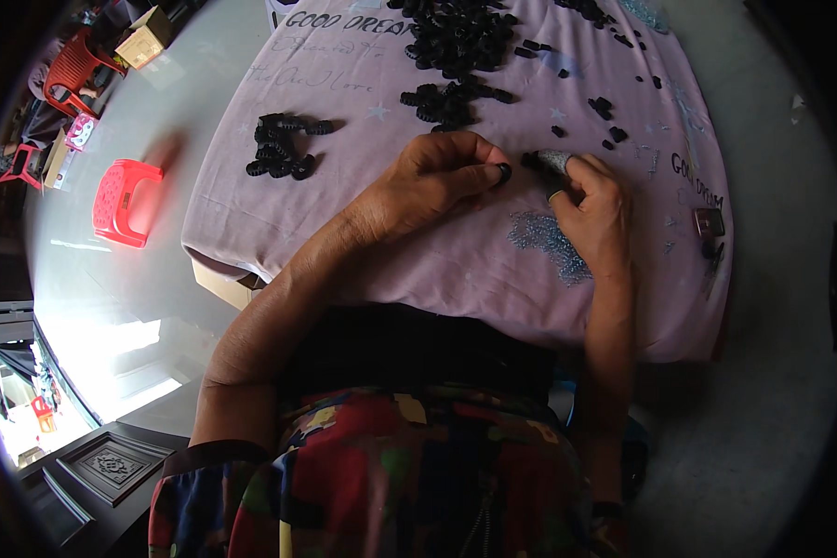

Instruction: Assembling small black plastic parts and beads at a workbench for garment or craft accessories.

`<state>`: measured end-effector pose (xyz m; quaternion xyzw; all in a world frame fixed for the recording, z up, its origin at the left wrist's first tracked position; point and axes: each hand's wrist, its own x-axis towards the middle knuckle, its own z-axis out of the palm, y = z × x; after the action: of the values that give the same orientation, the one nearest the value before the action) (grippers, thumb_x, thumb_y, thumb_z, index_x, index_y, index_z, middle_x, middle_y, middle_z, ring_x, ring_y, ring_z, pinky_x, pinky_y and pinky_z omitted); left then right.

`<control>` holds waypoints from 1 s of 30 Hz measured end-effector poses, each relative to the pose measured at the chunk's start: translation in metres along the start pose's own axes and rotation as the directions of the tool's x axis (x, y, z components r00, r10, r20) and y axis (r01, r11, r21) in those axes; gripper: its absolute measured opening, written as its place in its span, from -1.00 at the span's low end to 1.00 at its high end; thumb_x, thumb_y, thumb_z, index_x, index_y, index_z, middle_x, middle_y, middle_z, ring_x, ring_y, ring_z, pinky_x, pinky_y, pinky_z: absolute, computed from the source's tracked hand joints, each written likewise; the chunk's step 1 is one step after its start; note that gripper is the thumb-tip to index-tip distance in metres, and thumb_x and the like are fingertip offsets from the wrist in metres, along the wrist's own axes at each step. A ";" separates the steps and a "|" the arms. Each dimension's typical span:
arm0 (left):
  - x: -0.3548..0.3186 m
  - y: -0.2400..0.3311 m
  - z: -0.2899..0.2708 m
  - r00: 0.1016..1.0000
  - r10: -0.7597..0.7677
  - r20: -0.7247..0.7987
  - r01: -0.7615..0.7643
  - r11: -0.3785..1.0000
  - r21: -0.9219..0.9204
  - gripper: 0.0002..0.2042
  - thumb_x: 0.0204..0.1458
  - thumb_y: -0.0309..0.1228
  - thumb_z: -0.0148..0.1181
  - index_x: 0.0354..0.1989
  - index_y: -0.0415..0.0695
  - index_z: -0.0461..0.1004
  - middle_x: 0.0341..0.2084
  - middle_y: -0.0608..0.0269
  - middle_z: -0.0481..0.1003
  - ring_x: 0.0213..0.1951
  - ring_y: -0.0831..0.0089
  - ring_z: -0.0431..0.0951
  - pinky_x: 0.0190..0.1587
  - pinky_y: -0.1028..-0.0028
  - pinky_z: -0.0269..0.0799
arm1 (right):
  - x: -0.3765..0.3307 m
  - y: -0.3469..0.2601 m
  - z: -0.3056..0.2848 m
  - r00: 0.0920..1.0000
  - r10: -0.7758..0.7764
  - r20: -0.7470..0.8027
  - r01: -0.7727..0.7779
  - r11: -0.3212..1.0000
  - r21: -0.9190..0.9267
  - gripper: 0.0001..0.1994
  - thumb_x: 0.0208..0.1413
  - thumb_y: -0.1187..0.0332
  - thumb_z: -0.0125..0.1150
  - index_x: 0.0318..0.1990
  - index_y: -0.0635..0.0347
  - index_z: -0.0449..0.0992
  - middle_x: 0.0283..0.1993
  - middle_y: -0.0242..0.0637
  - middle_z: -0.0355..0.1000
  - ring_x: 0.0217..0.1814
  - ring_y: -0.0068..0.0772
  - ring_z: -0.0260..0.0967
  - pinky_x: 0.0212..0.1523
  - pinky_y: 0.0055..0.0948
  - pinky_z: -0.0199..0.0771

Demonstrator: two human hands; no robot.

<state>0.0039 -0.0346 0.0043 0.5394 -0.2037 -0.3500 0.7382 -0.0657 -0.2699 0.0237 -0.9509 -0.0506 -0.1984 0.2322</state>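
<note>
My left hand (437, 183) is closed in a pinch around a small black piece (504, 174) over the pink cloth. A short gap to its right separates it from my right hand (597, 205), whose fingers are curled in. Grey wrapping (555, 161) covers one of its fingertips, with something black at the end. What those fingers grip, if anything, is too small to make out. Just below that hand spreads a pile of tiny blue-grey beads (547, 242). Left of my left hand lies a cluster of black ribbed pieces (279, 149).
The pink printed cloth (344, 237) covers the table. A large heap of black ribbed pieces (456, 42) lies at its far side, and loose black bits (601, 108) are scattered to the right. A small dark box (708, 222) sits near the right edge. A red stool (126, 203) stands on the floor.
</note>
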 end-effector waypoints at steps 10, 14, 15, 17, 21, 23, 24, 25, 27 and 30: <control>0.000 0.004 0.004 1.000 0.003 0.028 -0.002 0.999 -0.036 -0.81 0.31 -0.37 0.22 0.01 -0.15 0.53 -0.23 0.41 0.57 -0.22 0.65 0.55 -0.17 0.65 0.42 | 0.000 -0.014 0.006 0.987 -0.073 -0.143 0.121 0.925 0.360 -0.76 -0.01 0.60 0.42 -0.14 0.33 0.63 -0.32 -0.27 0.55 -0.38 -0.51 0.52 -0.40 -0.50 0.49; 0.001 -0.001 0.003 0.994 0.044 0.098 -0.037 0.997 -0.070 -0.81 0.33 -0.38 0.18 0.02 -0.19 0.52 -0.20 0.33 0.61 -0.22 0.63 0.59 -0.25 0.63 0.36 | -0.001 -0.020 0.008 0.950 -0.250 -0.189 0.298 0.907 0.297 -0.76 -0.05 0.65 0.43 -0.17 0.32 0.63 -0.34 -0.29 0.53 -0.39 -0.49 0.51 -0.41 -0.52 0.49; 0.001 -0.002 0.003 0.994 0.044 0.095 -0.038 0.997 -0.069 -0.81 0.33 -0.38 0.18 0.02 -0.19 0.52 -0.20 0.33 0.61 -0.22 0.63 0.59 -0.25 0.63 0.36 | -0.002 -0.020 0.009 0.960 -0.237 -0.152 0.273 0.915 0.298 -0.76 -0.05 0.66 0.41 -0.18 0.32 0.62 -0.34 -0.29 0.52 -0.39 -0.47 0.51 -0.42 -0.51 0.49; 0.001 -0.003 0.003 0.996 0.044 0.082 -0.044 0.999 -0.005 -0.81 0.33 -0.37 0.18 0.01 -0.18 0.52 -0.22 0.32 0.61 -0.22 0.63 0.59 -0.24 0.63 0.37 | -0.003 -0.021 0.008 0.968 -0.225 -0.115 0.249 0.921 0.298 -0.76 -0.06 0.68 0.40 -0.19 0.32 0.61 -0.33 -0.28 0.52 -0.39 -0.46 0.51 -0.42 -0.51 0.49; 0.000 -0.003 0.006 0.998 0.061 0.033 -0.060 0.998 -0.023 -0.81 0.33 -0.38 0.18 0.01 -0.19 0.53 -0.23 0.31 0.60 -0.22 0.63 0.59 -0.23 0.62 0.38 | -0.003 -0.023 0.006 0.963 -0.237 -0.130 0.267 0.901 0.341 -0.76 -0.06 0.68 0.38 -0.18 0.32 0.61 -0.31 -0.28 0.52 -0.39 -0.48 0.50 -0.43 -0.51 0.48; 0.001 -0.004 0.006 0.994 0.098 0.047 -0.096 0.995 -0.042 -0.84 0.31 -0.42 0.21 -0.06 -0.23 0.55 -0.31 0.31 0.60 -0.32 0.69 0.53 -0.31 0.65 0.41 | -0.003 -0.024 0.005 0.961 -0.246 -0.126 0.275 0.902 0.332 -0.75 -0.06 0.68 0.38 -0.17 0.32 0.61 -0.31 -0.29 0.52 -0.39 -0.49 0.49 -0.44 -0.51 0.47; 0.001 -0.003 0.005 0.994 0.099 0.046 -0.097 0.994 -0.040 -0.84 0.31 -0.42 0.21 -0.06 -0.23 0.55 -0.31 0.31 0.60 -0.32 0.69 0.53 -0.31 0.65 0.41 | -0.003 -0.026 0.006 0.969 -0.215 -0.118 0.244 0.902 0.357 -0.75 -0.05 0.67 0.38 -0.16 0.32 0.61 -0.30 -0.30 0.52 -0.39 -0.50 0.48 -0.43 -0.52 0.47; 0.000 -0.001 0.003 0.995 0.073 0.069 -0.074 0.997 0.011 -0.83 0.32 -0.41 0.20 -0.02 -0.21 0.54 -0.24 0.31 0.60 -0.23 0.66 0.55 -0.23 0.63 0.44 | -0.003 -0.027 0.006 0.977 -0.184 -0.109 0.212 0.900 0.380 -0.75 -0.04 0.65 0.38 -0.16 0.33 0.61 -0.30 -0.31 0.52 -0.38 -0.51 0.48 -0.42 -0.53 0.46; 0.000 -0.001 0.003 0.995 0.050 0.091 -0.056 0.996 0.063 -0.81 0.33 -0.40 0.18 0.02 -0.20 0.52 -0.18 0.32 0.59 -0.14 0.62 0.57 -0.15 0.60 0.47 | -0.003 -0.028 0.006 0.990 -0.127 -0.060 0.140 0.914 0.381 -0.76 -0.03 0.64 0.38 -0.16 0.32 0.62 -0.29 -0.31 0.53 -0.37 -0.51 0.48 -0.42 -0.53 0.46; 0.001 -0.008 0.003 0.995 0.080 0.066 -0.075 0.994 -0.077 -0.82 0.33 -0.44 0.18 0.03 -0.22 0.52 -0.12 0.30 0.57 -0.07 0.58 0.57 0.04 0.56 0.53 | -0.004 -0.023 0.007 0.997 -0.083 -0.001 0.078 0.925 0.371 -0.78 -0.02 0.62 0.40 -0.17 0.32 0.62 -0.28 -0.30 0.53 -0.36 -0.51 0.48 -0.41 -0.54 0.45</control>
<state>-0.0001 -0.0390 -0.0024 0.4910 -0.2369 -0.3467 0.7633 -0.0709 -0.2464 0.0262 -0.8886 -0.1279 -0.1874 0.3986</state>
